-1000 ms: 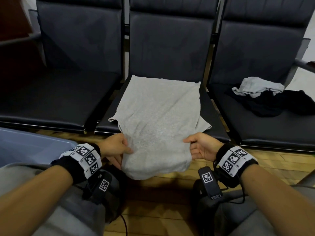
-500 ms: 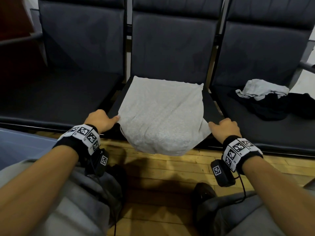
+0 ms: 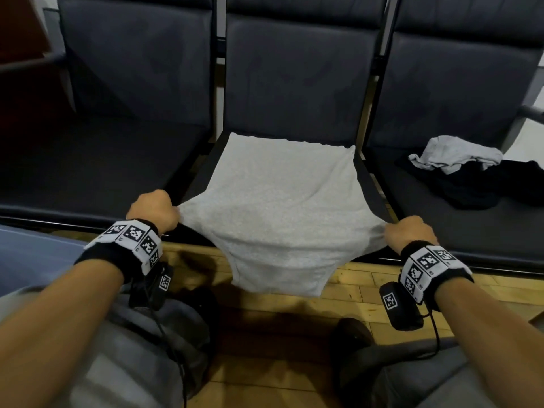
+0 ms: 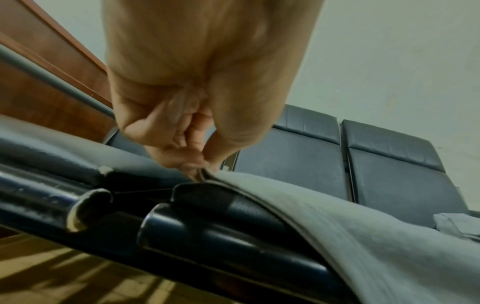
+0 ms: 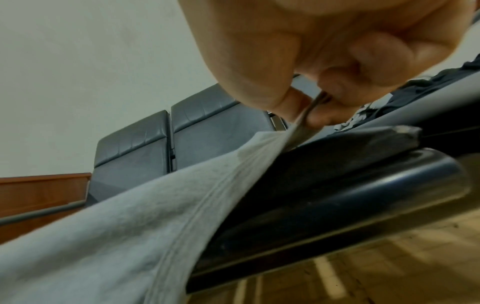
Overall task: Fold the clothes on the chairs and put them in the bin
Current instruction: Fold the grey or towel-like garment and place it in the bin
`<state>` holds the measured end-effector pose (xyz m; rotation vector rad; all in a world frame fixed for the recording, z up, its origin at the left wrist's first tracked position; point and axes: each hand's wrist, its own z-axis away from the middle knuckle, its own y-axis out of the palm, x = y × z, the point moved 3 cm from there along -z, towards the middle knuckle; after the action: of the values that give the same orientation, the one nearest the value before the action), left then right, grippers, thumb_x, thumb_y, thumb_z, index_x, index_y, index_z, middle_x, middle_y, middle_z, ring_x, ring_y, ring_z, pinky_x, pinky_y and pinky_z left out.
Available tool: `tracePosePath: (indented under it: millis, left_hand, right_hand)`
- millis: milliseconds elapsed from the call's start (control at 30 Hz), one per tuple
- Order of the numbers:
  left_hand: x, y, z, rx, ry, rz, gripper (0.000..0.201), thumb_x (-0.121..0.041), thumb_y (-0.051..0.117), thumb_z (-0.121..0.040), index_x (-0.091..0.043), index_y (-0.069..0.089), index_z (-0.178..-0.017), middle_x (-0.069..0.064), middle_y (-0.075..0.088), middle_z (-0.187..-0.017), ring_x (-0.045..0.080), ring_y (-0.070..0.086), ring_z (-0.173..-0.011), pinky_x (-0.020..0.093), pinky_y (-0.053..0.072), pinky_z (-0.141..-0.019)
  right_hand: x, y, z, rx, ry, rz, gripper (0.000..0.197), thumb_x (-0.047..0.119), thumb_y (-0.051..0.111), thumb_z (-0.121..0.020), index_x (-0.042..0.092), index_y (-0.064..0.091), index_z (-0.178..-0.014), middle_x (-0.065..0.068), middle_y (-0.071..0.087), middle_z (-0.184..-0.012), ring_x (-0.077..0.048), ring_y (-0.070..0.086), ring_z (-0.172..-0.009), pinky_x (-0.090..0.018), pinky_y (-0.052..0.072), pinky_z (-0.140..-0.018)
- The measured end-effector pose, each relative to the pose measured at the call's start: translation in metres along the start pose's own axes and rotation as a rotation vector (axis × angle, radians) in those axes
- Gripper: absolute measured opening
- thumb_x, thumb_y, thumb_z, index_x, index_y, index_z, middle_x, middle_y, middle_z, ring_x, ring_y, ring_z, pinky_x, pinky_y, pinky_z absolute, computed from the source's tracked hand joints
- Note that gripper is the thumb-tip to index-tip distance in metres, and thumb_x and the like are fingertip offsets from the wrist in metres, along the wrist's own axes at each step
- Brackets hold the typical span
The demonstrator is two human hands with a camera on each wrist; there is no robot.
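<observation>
A light grey garment [image 3: 279,201] lies spread on the middle chair seat [image 3: 368,189], its near part hanging over the front edge. My left hand [image 3: 153,210] pinches the garment's left side [image 4: 205,174] between thumb and fingers. My right hand [image 3: 409,234] pinches its right side [image 5: 309,115] the same way. The cloth is stretched taut between both hands. A corner of the blue-grey bin [image 3: 32,254] shows at the lower left.
A crumpled light grey garment [image 3: 453,153] lies on a dark garment [image 3: 485,184] on the right chair. The left chair seat [image 3: 88,160] holds nothing. A black metal bar [image 4: 221,242] runs under the seats' front edge. Wood floor [image 3: 279,334] and my knees are below.
Both hands moved apart from the hanging hem to the garment's sides and pulled outward. The cloth went from loosely draped to stretched wide across the seat.
</observation>
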<state>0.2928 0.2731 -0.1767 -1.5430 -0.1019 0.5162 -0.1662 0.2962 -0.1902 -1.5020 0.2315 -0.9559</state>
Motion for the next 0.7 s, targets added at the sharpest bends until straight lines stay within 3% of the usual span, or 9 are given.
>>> tracePosePath:
  millis: [100,200,267,333,433,500,600,700]
  left_hand:
    - [-0.005,-0.006,0.0,0.019,0.04,0.025,0.021,-0.022,0.062,-0.084,-0.003,0.058,-0.093,0.018,0.06,-0.103,0.035,0.058,-0.088,0.039,0.048,-0.073]
    - [-0.019,-0.012,-0.006,-0.026,0.195,0.161,0.024,-0.014,0.064,-0.078,-0.012,0.057,-0.101,0.015,0.054,-0.111,0.036,0.05,-0.107,0.043,0.045,-0.088]
    - [-0.037,-0.015,-0.01,-0.093,0.361,0.211,0.023,-0.016,0.063,-0.083,-0.014,0.058,-0.105,0.012,0.053,-0.112,0.033,0.049,-0.109,0.041,0.043,-0.088]
    - [-0.058,-0.01,-0.014,-0.1,0.493,0.198,0.023,-0.023,0.058,-0.091,-0.014,0.06,-0.112,0.009,0.055,-0.115,0.029,0.053,-0.107,0.036,0.043,-0.086]
    - [-0.087,0.008,-0.024,0.011,0.554,0.18,0.032,-0.03,0.052,-0.096,-0.014,0.057,-0.123,0.008,0.054,-0.131,0.028,0.053,-0.117,0.036,0.044,-0.095]
    - [-0.103,0.024,-0.028,0.114,0.578,0.128,0.044,-0.033,0.05,-0.098,-0.013,0.047,-0.138,0.01,0.045,-0.145,0.029,0.044,-0.131,0.036,0.037,-0.106]
    - [-0.118,0.051,-0.034,0.289,0.559,-0.051,0.064,-0.043,0.039,-0.101,-0.013,0.018,-0.154,0.011,0.012,-0.161,0.026,0.012,-0.148,0.034,0.013,-0.118]
    - [-0.115,0.07,-0.045,0.307,0.509,-0.233,0.069,-0.058,0.022,-0.099,-0.024,0.0,-0.155,0.008,-0.013,-0.161,0.026,-0.012,-0.148,0.041,-0.005,-0.12]
  right_hand:
    - [-0.001,0.0,0.005,0.026,-0.02,0.02,0.054,0.036,0.057,-0.083,0.002,0.051,-0.125,-0.021,0.057,-0.123,-0.04,0.058,-0.105,-0.045,0.049,-0.092]
    - [0.01,-0.004,0.007,0.033,-0.074,-0.027,0.054,0.035,0.053,-0.08,0.002,0.05,-0.123,-0.022,0.052,-0.127,-0.041,0.053,-0.112,-0.046,0.046,-0.095]
    - [0.022,-0.006,0.004,0.015,-0.148,-0.069,0.039,0.032,0.048,-0.077,0.004,0.058,-0.103,-0.022,0.057,-0.119,-0.042,0.053,-0.107,-0.046,0.046,-0.093]
    - [0.034,-0.005,0.002,-0.01,-0.252,-0.095,0.019,0.02,0.047,-0.086,0.008,0.062,-0.09,-0.02,0.062,-0.114,-0.042,0.055,-0.105,-0.042,0.046,-0.091]
    - [0.054,0.007,-0.006,0.0,-0.443,-0.124,0.026,0.009,0.046,-0.095,0.01,0.07,-0.107,-0.014,0.063,-0.123,-0.036,0.057,-0.112,-0.036,0.045,-0.095]
    - [0.067,0.017,-0.01,0.062,-0.491,-0.123,0.033,0.005,0.045,-0.096,0.007,0.062,-0.124,-0.016,0.057,-0.133,-0.034,0.053,-0.121,-0.036,0.042,-0.104]
    - [0.079,0.035,-0.022,0.145,-0.399,-0.006,0.054,0.003,0.051,-0.092,0.005,0.039,-0.144,-0.019,0.037,-0.149,-0.035,0.039,-0.134,-0.035,0.033,-0.109]
    - [0.079,0.039,-0.029,0.09,-0.322,0.1,0.054,0.011,0.053,-0.093,0.004,0.033,-0.143,-0.02,0.027,-0.149,-0.039,0.03,-0.134,-0.039,0.033,-0.106]
